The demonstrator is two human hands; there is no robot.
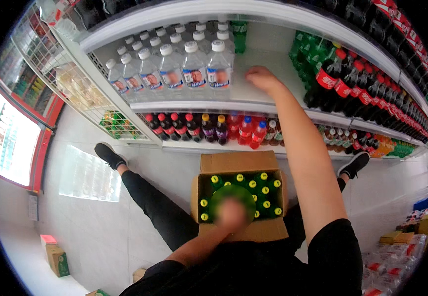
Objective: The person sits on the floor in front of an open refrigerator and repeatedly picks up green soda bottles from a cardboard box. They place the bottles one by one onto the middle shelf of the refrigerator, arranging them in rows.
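Observation:
A cardboard box (243,162) stands with its flaps folded out between my legs. Several green bottles with yellow-green caps (266,204) are packed upright inside it. My left hand (231,213) is over the box among these bottles; a blurred patch hides its fingers and anything in them. My right arm reaches up to the white shelf (273,59). There my right hand (260,78) has its fingers curled together, with nothing visible in them. Clear water bottles with white caps (219,69) stand in rows left of it. One green bottle (239,37) is at the back of that shelf.
Dark cola bottles with red labels (344,81) line the shelf at right, beside wrapped green bottles (312,47). The lower shelf holds red drink bottles (246,129) and others. A lit fridge (9,138) is at left; wrapped packs (389,261) are at lower right.

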